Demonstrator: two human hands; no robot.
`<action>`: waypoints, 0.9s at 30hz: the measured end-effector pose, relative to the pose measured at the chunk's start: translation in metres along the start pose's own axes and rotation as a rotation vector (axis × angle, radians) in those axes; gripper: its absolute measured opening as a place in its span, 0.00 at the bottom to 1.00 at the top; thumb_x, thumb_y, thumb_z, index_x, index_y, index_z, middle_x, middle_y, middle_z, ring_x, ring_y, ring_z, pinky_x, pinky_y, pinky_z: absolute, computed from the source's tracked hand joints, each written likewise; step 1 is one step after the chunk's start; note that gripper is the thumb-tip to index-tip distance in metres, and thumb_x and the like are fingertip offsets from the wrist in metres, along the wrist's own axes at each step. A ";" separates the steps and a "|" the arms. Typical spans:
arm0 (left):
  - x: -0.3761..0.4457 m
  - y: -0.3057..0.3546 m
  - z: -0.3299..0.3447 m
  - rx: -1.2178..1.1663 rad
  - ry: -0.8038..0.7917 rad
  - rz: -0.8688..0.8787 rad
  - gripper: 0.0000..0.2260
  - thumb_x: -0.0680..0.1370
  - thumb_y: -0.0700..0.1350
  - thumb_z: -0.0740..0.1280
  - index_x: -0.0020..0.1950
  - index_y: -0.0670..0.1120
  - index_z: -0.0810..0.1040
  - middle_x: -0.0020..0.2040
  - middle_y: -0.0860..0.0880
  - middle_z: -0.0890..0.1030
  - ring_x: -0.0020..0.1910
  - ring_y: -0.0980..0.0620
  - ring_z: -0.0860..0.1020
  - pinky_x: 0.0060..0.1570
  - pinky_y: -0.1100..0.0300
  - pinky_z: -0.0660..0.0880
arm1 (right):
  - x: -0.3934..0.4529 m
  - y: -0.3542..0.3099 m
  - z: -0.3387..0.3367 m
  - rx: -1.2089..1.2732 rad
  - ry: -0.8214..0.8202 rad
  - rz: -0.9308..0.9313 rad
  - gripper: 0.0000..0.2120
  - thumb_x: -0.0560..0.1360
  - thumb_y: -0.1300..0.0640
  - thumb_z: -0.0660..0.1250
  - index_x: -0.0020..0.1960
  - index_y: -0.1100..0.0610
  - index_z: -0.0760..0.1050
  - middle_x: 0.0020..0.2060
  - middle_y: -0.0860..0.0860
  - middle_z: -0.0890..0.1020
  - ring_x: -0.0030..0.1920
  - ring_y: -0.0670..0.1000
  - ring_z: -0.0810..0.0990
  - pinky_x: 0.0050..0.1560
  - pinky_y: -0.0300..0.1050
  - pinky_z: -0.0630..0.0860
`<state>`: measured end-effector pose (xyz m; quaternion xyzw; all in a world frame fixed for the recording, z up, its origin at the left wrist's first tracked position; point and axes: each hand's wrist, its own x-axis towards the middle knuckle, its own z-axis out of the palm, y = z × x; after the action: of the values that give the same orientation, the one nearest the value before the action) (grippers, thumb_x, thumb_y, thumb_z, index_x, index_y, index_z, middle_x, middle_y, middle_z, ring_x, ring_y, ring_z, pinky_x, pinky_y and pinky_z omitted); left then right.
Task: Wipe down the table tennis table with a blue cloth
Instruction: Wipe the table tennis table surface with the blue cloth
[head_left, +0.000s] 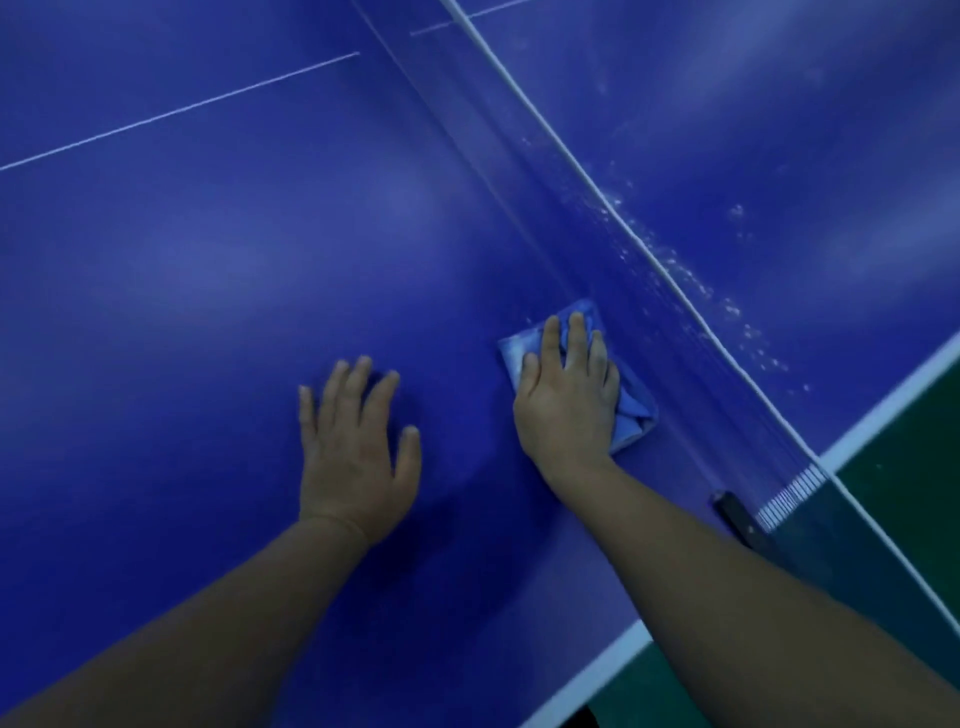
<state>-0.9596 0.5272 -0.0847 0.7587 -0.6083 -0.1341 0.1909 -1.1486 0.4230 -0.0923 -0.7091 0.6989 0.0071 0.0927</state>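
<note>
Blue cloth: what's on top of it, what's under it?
The right hand lies on the folded blue cloth, fingers spread flat, pressing it onto the table beside the net. The surface directly beneath the cloth is covered, so its condition can't be seen.

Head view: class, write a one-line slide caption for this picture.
Right hand presses a blue cloth beside the net while the left hand rests flat on the table.

Folded blue cloth (631, 410) lies flat on the blue table (208, 260) — just beside the net (623, 228).
</note>
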 end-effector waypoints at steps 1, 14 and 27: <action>-0.016 0.013 0.006 -0.014 -0.025 0.066 0.26 0.77 0.54 0.56 0.71 0.42 0.72 0.75 0.41 0.67 0.77 0.41 0.60 0.76 0.36 0.48 | -0.012 0.008 0.002 0.003 0.010 0.019 0.28 0.85 0.45 0.44 0.81 0.55 0.55 0.80 0.55 0.55 0.79 0.59 0.55 0.74 0.60 0.59; -0.095 0.077 0.046 0.120 -0.346 0.363 0.25 0.78 0.54 0.56 0.70 0.43 0.74 0.76 0.43 0.67 0.78 0.45 0.58 0.75 0.38 0.50 | -0.121 0.094 0.010 0.004 0.061 0.215 0.26 0.84 0.44 0.48 0.77 0.55 0.65 0.77 0.55 0.64 0.75 0.60 0.65 0.68 0.62 0.68; -0.097 0.082 0.047 0.163 -0.316 0.359 0.25 0.78 0.54 0.55 0.70 0.42 0.72 0.75 0.42 0.66 0.78 0.42 0.58 0.75 0.35 0.51 | -0.161 0.164 0.010 0.055 0.088 0.176 0.17 0.83 0.54 0.58 0.69 0.57 0.75 0.69 0.56 0.75 0.62 0.60 0.75 0.59 0.57 0.75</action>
<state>-1.0732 0.6006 -0.0929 0.6210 -0.7644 -0.1654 0.0524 -1.3137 0.5827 -0.1000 -0.6420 0.7617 -0.0351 0.0802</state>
